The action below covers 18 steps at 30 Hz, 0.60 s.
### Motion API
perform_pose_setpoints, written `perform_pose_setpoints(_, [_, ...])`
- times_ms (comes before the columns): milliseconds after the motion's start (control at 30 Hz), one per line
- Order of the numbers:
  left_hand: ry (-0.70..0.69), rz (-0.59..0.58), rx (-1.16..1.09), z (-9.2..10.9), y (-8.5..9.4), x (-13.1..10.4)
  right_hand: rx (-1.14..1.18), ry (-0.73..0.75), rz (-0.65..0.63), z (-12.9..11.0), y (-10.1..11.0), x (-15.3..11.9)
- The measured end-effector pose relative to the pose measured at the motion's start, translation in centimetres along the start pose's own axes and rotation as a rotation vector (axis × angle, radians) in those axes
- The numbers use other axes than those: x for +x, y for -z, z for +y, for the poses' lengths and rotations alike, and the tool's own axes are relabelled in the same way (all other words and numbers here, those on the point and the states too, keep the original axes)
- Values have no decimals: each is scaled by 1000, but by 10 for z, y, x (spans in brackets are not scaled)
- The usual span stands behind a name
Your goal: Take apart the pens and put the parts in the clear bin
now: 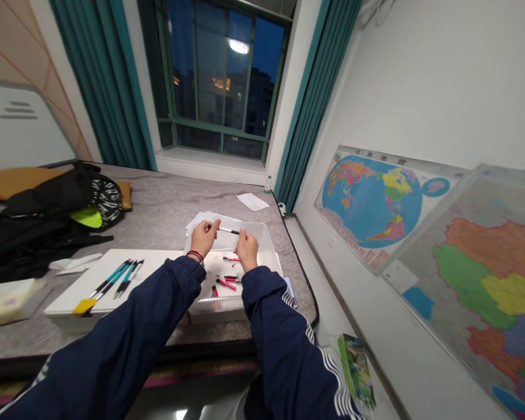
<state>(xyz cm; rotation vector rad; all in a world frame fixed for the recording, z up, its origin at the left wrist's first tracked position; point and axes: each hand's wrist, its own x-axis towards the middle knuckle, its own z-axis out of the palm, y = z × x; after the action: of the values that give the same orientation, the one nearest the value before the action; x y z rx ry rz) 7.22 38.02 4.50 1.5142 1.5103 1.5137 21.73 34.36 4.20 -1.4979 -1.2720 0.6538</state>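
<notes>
Held level just above a clear plastic tray (pixel 269 239) on a grey table (pixel 166 201): a slim pen (pixel 227 230), white in the barrel and dark at one end. Pinched at one end by the left hand (pixel 205 236), red bracelet (pixel 195 254) at the wrist, and at the other by the right hand (pixel 247 248). Both hands closed on it at the fingertips, one at each end, dark blue sleeves stretched forward.

Below, on the tray floor, several loose red pens and parts (pixel 226 284), lying at odd angles. To the left, on a flat white lid (pixel 70 291), a tidy row of teal and black pens (pixel 122 277) and a yellow piece (pixel 84 305). Farther left, a black bag (pixel 39 227); beyond the tray, loose paper (pixel 252 201); behind, a dark window (pixel 219 76); on the right-hand wall, a world map (pixel 370 198).

Judged from the two-ended grip: mid-way through working on a single pen, perhaps twisting or pulling at its dark end, though too small in the view to tell whether cap, tip or barrel. For the next move, called for: a firm hold on the barrel, a straight pull or turn along the pen's axis, and hands kept over the tray to catch any small part.
</notes>
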Motion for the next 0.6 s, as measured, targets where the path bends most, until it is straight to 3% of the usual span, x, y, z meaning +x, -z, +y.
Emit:
perform_pose_setpoints(200, [-108, -37, 240, -4, 1, 5, -106, -32, 67, -7, -2, -6])
perform_pose_setpoints(300, [-93, -67, 327, -11, 2, 10, -99, -27, 56, -5, -4, -8])
perform_pose_setpoints(467, [-86, -123, 401, -22, 1, 15, -111, 17, -53, 9, 9, 3])
perform_pose_setpoints(600, [-81, -241, 435, -26, -3, 15, -164, 120, -140, 24, 28, 13])
